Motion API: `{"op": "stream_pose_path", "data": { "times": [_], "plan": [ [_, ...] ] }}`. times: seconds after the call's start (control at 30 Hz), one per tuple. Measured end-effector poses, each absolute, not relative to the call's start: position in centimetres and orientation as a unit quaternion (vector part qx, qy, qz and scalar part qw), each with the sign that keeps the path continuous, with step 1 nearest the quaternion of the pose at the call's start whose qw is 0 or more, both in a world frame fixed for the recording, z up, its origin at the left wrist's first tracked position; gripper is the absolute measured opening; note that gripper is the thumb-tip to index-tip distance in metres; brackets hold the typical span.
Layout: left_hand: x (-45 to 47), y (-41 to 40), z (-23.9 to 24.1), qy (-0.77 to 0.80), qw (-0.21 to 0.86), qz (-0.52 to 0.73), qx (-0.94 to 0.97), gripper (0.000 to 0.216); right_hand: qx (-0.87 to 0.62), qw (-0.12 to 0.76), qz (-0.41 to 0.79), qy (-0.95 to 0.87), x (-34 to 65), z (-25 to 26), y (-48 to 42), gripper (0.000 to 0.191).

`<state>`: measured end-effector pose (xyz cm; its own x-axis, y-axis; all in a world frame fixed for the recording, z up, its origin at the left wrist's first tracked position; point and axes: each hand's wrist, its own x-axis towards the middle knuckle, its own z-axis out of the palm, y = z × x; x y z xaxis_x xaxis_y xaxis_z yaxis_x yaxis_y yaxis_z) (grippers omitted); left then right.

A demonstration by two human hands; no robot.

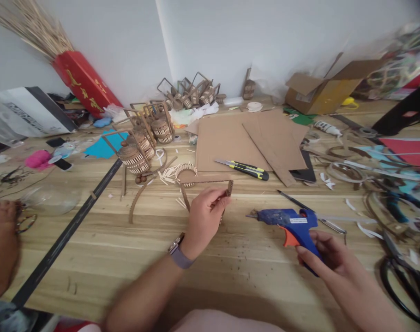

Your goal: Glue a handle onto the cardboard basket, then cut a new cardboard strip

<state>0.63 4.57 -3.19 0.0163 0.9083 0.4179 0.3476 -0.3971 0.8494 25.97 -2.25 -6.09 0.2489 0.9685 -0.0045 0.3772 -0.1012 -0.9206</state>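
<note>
My left hand [208, 216], with a watch on its wrist, pinches one side of a bent brown cardboard strip frame [206, 180] above the wooden table. Its fingers hide part of that side. In my right hand [334, 263] is a blue hot glue gun [289, 219] with an orange trigger, gripped by the handle; its nozzle points left toward the frame, apart from it. Just behind the frame lies a ring of short pale sticks [186, 174]. Loose pale sticks [168, 174] are scattered beside the ring.
Small lidded baskets with handles [135, 157] stand left of centre. A utility knife [243, 169] lies on cardboard sheets [224, 138]. Scissors [400, 276] are at right. Another person's hand [2, 244] rests at far left, beyond a black strip [71, 230].
</note>
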Motion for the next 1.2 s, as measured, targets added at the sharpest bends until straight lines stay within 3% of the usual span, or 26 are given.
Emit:
{"op": "stream_pose_path", "data": {
  "times": [0.27, 0.57, 1.2],
  "plan": [
    [0.7, 4.5, -3.2, 0.468, 0.267, 0.523, 0.66, 0.012, -0.679, 0.437, 0.429, -0.405, 25.1, -6.0, -2.2, 0.044],
    [0.7, 4.4, -3.5, 0.473, 0.311, 0.524, 0.637, 0.014, -0.498, 0.418, 0.659, -0.378, 22.6, -3.6, -1.6, 0.038],
    [0.6, 3.6, -2.8, 0.509, 0.339, 0.505, 0.61, 0.02, -0.485, 0.443, 0.72, -0.226, 20.6, -3.4, 0.5, 0.043]
  ]
}}
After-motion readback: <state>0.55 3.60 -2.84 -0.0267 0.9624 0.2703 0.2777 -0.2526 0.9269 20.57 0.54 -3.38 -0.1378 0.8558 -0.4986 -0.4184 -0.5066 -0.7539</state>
